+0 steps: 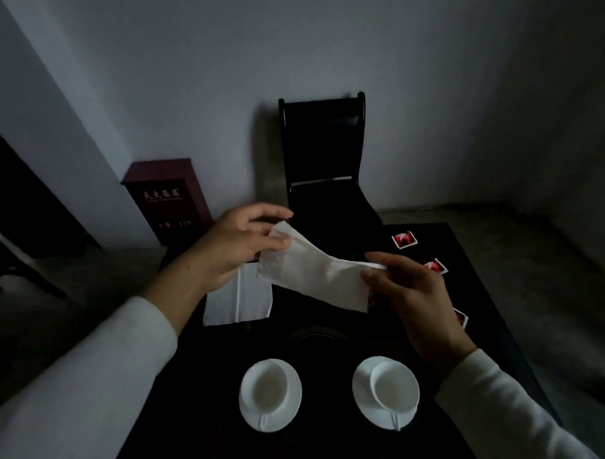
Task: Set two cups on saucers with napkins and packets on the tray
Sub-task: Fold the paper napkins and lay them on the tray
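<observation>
Both hands hold one white napkin (313,270) in the air above the dark table. My left hand (240,245) pinches its far left corner; my right hand (409,287) pinches its right edge. Under it a second white napkin (238,300) lies flat on the table. Near the front edge stand two white cups, the left cup (267,390) on its saucer (266,423) and the right cup (390,386) on its saucer (363,399). Three red and white packets lie along the right side: (404,240), (436,266), (461,318). The tray is too dark to make out.
A black chair (322,153) stands at the table's far side against the wall. A dark red box with lettering (168,196) stands on the floor at the back left. A faint dark round shape (318,333) lies mid-table. The table's right edge (481,291) runs beside grey floor.
</observation>
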Demonstrator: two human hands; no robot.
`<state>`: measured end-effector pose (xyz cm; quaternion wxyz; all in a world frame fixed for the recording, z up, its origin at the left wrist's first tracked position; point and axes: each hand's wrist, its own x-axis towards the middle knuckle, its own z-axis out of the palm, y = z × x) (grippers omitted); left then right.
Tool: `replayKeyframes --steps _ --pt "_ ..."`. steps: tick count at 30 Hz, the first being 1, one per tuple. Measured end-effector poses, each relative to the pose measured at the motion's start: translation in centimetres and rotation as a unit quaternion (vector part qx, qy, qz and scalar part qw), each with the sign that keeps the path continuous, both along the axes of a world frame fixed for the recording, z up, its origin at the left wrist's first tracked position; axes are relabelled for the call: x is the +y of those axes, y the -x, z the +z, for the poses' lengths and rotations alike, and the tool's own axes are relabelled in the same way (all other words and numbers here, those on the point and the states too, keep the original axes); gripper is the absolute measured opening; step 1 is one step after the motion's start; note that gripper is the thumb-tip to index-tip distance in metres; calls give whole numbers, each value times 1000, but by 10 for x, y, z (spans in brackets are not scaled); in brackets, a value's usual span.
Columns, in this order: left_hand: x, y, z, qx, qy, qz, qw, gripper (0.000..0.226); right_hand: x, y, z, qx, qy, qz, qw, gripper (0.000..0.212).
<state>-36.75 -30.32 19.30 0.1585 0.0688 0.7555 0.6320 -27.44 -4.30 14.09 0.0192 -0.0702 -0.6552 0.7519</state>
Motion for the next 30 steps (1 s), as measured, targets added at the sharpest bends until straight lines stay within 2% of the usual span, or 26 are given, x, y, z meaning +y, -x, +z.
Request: replayKeyframes --steps 4,13,16,19,21,24,27,30 --pt "3 -45 17 10 -13 46 999 37 15 -25 23 10 -17 9 1000 19" --pt "6 -123 37 54 51 109 991 28 34 -64 48 31 -46 43 998 9" --pt "3 -138 42 63 53 119 989 27 32 -69 52 38 -71 71 994 12" --pt "1 -152 50 79 58 123 988 28 16 -76 52 54 -180 91 978 21" --pt "-1 -162 58 98 70 125 985 29 -3 -81 55 91 -254 90 959 26" --pt "-8 -177 71 127 98 117 980 29 -35 -87 63 174 -315 119 925 39" --pt "-19 -191 85 140 116 97 979 29 -63 -92 73 227 -340 141 902 44" --pt "-34 -201 97 152 115 102 976 29 -81 -97 77 225 -329 153 904 32"
